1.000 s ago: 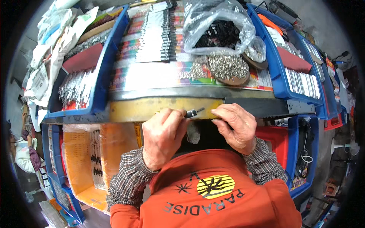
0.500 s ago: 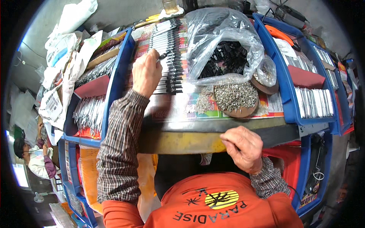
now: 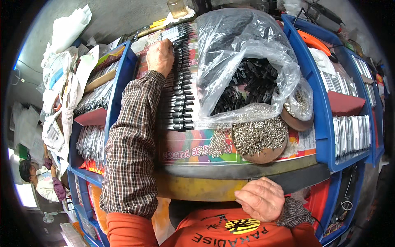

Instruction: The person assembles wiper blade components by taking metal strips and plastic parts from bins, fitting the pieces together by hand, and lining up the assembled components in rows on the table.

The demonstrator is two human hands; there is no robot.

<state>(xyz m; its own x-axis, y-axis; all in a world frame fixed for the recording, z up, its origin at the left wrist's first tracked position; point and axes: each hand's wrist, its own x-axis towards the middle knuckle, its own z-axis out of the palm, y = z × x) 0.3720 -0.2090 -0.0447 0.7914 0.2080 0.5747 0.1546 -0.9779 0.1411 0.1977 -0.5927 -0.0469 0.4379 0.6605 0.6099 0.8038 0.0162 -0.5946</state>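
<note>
Single head-worn fisheye view, looked steeply down from close above the cluttered workbench (image 3: 230, 181), edges bent toward the rim

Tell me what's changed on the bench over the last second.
The left hand left the bench's near edge, where it held a small tool, and reached forward to the far end of the row of black-and-silver parts. The right hand stayed at the edge.

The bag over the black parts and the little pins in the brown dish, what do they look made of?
Bag: thin clear plastic film, seemingly; it is glossy, crinkled and see-through. Little pins: probably bare metal, silvery and glinting. Brown dish: matte brown, maybe wood or plastic; unclear.
</note>
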